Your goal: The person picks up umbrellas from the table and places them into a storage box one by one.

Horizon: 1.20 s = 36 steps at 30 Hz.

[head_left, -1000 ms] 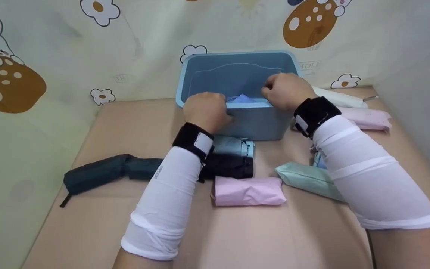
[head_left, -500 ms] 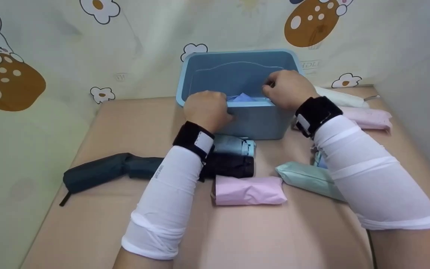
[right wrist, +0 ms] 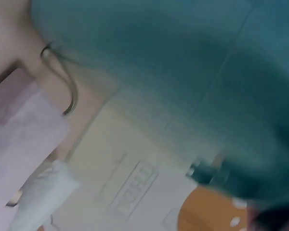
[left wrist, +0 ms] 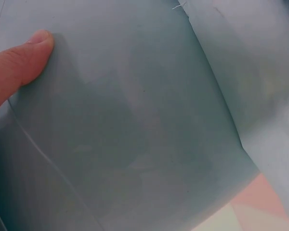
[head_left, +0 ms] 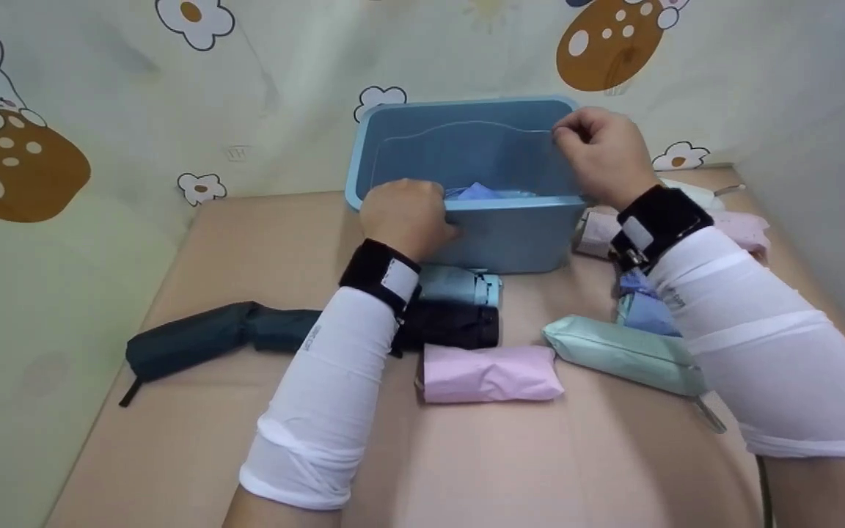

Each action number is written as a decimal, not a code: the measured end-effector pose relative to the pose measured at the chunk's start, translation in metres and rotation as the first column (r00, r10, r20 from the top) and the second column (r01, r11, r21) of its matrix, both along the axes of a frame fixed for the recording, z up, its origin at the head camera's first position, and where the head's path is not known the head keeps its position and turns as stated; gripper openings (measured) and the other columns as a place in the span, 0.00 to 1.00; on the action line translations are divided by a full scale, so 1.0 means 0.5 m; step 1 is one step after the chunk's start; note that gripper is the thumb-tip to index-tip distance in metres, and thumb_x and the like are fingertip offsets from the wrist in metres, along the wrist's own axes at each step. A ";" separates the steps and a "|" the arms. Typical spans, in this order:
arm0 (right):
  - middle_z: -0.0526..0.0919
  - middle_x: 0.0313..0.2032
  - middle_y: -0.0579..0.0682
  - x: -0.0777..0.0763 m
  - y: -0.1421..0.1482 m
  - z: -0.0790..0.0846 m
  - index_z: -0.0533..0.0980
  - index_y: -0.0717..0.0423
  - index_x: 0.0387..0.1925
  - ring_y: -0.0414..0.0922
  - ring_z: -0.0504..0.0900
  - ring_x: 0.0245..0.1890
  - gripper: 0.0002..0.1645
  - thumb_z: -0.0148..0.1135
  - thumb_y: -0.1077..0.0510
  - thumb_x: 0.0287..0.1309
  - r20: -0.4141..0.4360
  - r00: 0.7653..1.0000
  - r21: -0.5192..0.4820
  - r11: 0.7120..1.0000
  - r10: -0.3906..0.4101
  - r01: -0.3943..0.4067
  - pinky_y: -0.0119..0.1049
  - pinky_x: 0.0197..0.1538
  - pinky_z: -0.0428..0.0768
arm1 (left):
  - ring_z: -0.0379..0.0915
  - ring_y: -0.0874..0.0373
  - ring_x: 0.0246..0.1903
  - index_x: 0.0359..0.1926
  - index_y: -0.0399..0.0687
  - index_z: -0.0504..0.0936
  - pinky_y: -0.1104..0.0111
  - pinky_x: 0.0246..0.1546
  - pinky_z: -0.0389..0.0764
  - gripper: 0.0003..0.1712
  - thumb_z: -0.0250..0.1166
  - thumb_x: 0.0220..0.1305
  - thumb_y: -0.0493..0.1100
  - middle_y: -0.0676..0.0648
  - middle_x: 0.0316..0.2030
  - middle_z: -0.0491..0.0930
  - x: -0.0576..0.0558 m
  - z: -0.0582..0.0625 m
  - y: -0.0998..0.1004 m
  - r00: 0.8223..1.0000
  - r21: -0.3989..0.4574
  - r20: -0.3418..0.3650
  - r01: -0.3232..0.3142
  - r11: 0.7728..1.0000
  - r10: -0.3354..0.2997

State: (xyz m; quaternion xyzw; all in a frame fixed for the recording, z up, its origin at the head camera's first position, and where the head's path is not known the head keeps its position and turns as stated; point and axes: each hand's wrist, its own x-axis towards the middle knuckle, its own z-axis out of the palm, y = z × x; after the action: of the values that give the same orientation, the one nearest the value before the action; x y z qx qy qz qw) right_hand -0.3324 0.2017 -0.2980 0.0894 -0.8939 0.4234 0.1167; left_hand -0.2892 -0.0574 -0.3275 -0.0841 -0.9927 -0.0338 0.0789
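Note:
My left hand (head_left: 404,220) grips the front rim of a light blue plastic bin (head_left: 510,235). Its thumb (left wrist: 31,57) lies flat on the bin's outer wall in the left wrist view. My right hand (head_left: 606,154) is raised at the bin's right side, its fingers loosely curled with nothing seen between them. A bit of purple-blue fabric (head_left: 477,192) shows inside the bin. Just in front of the bin lies a light blue folded umbrella (head_left: 452,284), with a black folded umbrella (head_left: 452,328) beside it. Part of both is hidden by my left wrist.
A pink folded umbrella (head_left: 492,375) and a mint one (head_left: 620,354) lie nearer. A dark green folded umbrella (head_left: 195,341) lies left. Blue (head_left: 646,312), pale pink (head_left: 741,229) and white (head_left: 694,194) folded ones lie right. A patterned wall sheet (head_left: 283,88) backs the table.
My right hand has lifted from the bin's front right part and moved up and right. The blue umbrella under that arm shows more. My left hand has stayed on the rim.

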 end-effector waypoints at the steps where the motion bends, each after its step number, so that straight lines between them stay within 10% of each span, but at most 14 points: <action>1: 0.82 0.36 0.44 -0.001 0.015 0.002 0.85 0.56 0.50 0.41 0.76 0.38 0.18 0.56 0.49 0.76 -0.002 1.000 -0.019 0.999 -0.026 0.026 0.31 0.41 0.73 | 0.78 0.54 0.28 0.30 0.52 0.85 0.56 0.30 0.83 0.22 0.75 0.58 0.65 0.51 0.27 0.85 0.000 -0.001 0.000 1.000 0.000 0.001 0.000 1.000 0.000; 9: 0.82 0.51 0.48 -0.005 0.148 0.006 0.77 0.56 0.64 0.46 0.75 0.49 0.28 0.49 0.44 0.76 0.177 0.968 0.094 0.982 -0.179 0.164 0.37 0.50 0.75 | 0.76 0.54 0.26 0.24 0.52 0.80 0.57 0.27 0.79 0.22 0.74 0.58 0.62 0.51 0.24 0.81 0.000 0.001 0.000 1.000 0.004 -0.009 0.003 1.000 -0.003; 14: 0.73 0.70 0.68 -0.002 0.214 -0.017 0.68 0.64 0.73 0.67 0.71 0.68 0.37 0.47 0.42 0.75 0.301 0.946 0.350 0.937 -0.120 0.007 0.64 0.68 0.69 | 0.77 0.54 0.27 0.27 0.52 0.82 0.56 0.28 0.82 0.23 0.74 0.58 0.64 0.50 0.27 0.83 -0.001 0.001 0.001 1.000 -0.008 0.004 0.000 1.000 0.000; 20: 0.72 0.67 0.76 0.003 0.261 -0.061 0.65 0.67 0.73 0.74 0.73 0.63 0.42 0.55 0.41 0.73 0.348 0.935 0.529 0.837 -0.065 -0.139 0.71 0.65 0.68 | 0.80 0.54 0.30 0.36 0.52 0.87 0.55 0.30 0.85 0.25 0.75 0.56 0.68 0.49 0.33 0.88 -0.002 0.003 0.002 1.000 -0.018 0.020 -0.007 1.000 0.007; 27: 0.70 0.68 0.78 0.011 0.277 -0.096 0.55 0.66 0.78 0.76 0.69 0.67 0.53 0.60 0.37 0.68 0.527 0.845 0.558 0.787 -0.092 -0.263 0.73 0.67 0.66 | 0.79 0.54 0.31 0.35 0.52 0.86 0.55 0.32 0.85 0.23 0.75 0.58 0.65 0.50 0.33 0.87 -0.001 0.003 0.001 1.000 -0.015 0.019 -0.006 1.000 0.007; 36: 0.76 0.62 0.78 0.010 0.272 -0.137 0.65 0.76 0.70 0.72 0.76 0.61 0.47 0.67 0.45 0.64 0.512 0.859 0.556 0.771 -0.023 -0.311 0.71 0.67 0.68 | 0.78 0.54 0.30 0.27 0.53 0.82 0.55 0.31 0.84 0.22 0.74 0.59 0.64 0.50 0.28 0.84 -0.002 0.002 0.000 1.000 -0.006 0.018 -0.003 1.000 0.003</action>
State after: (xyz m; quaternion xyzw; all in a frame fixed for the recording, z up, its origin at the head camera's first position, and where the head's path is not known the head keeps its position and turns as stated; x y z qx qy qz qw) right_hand -0.3272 0.3378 -0.3665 0.0832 -0.9718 0.1217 -0.1840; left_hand -0.2901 -0.0575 -0.3267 -0.0827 -0.9936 -0.0313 0.0697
